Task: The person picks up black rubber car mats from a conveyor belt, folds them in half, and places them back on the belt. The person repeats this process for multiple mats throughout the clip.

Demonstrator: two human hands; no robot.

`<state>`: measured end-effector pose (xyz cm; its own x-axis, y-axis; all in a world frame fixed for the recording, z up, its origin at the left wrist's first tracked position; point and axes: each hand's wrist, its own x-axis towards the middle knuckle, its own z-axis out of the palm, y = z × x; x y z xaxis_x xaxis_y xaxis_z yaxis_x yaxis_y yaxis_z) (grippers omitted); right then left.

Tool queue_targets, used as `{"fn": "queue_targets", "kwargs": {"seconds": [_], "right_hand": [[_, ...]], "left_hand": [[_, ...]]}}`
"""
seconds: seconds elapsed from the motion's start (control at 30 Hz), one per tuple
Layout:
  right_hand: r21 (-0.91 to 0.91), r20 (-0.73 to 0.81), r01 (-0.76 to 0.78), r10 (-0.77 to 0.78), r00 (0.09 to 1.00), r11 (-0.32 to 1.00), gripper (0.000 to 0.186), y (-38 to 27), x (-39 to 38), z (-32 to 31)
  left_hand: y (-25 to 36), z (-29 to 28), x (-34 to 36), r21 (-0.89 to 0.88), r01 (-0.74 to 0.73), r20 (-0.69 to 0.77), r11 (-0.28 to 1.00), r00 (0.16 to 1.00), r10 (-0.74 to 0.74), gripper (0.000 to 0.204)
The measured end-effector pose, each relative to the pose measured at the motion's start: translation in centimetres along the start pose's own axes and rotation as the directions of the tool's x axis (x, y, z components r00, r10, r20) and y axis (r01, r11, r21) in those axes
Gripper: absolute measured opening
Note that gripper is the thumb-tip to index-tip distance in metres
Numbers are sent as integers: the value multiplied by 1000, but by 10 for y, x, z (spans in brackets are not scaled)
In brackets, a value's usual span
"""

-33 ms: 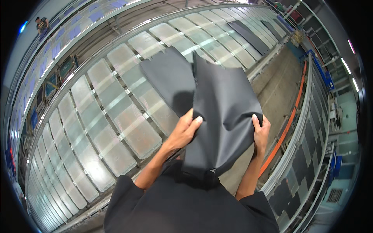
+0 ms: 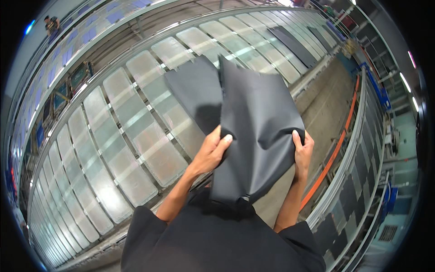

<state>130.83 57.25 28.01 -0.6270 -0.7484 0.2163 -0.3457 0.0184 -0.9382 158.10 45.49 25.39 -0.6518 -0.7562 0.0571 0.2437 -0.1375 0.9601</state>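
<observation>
A large dark grey sheet (image 2: 258, 104), smooth and leather-like, hangs between my two hands in front of my chest. My left hand (image 2: 212, 148) pinches its left edge, thumb on top. At the right edge, my right hand (image 2: 303, 147) grips with the thumb on the face and the fingers behind. Creases run inward from both grips, and the lower end folds near my shirt. Beyond it, a second dark grey sheet (image 2: 192, 86) lies flat on the metal panels (image 2: 149, 131), partly covered by the held one.
Rows of panels curve away along a long frame. More dark sheets (image 2: 292, 47) lie farther along it. On the right are a concrete aisle (image 2: 326, 99), an orange strip (image 2: 337, 140) and another line bearing dark pieces (image 2: 349, 199). A person (image 2: 52, 25) stands at the far left.
The held sheet and both my hands sit very slightly farther left and higher in the picture. My grip on both edges is the same.
</observation>
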Motion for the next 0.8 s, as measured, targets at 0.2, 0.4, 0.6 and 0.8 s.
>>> {"fn": "queue_targets", "kwargs": {"seconds": [0.2, 0.4, 0.6, 0.8], "right_hand": [[137, 250, 0, -35, 968, 991, 19, 48, 152, 78], [64, 605, -212, 131, 785, 975, 26, 184, 241, 164], [-443, 476, -281, 488, 731, 852, 27, 346, 230, 215], [-401, 577, -71, 312, 754, 913, 24, 368, 244, 215]], "left_hand": [[-23, -36, 58, 148, -24, -376, 989, 923, 79, 36], [-211, -90, 101, 183, 290, -684, 939, 724, -91, 45], [-288, -101, 128, 21, 738, -876, 675, 339, -344, 57], [-283, -69, 134, 12, 751, -920, 660, 266, -287, 58]]}}
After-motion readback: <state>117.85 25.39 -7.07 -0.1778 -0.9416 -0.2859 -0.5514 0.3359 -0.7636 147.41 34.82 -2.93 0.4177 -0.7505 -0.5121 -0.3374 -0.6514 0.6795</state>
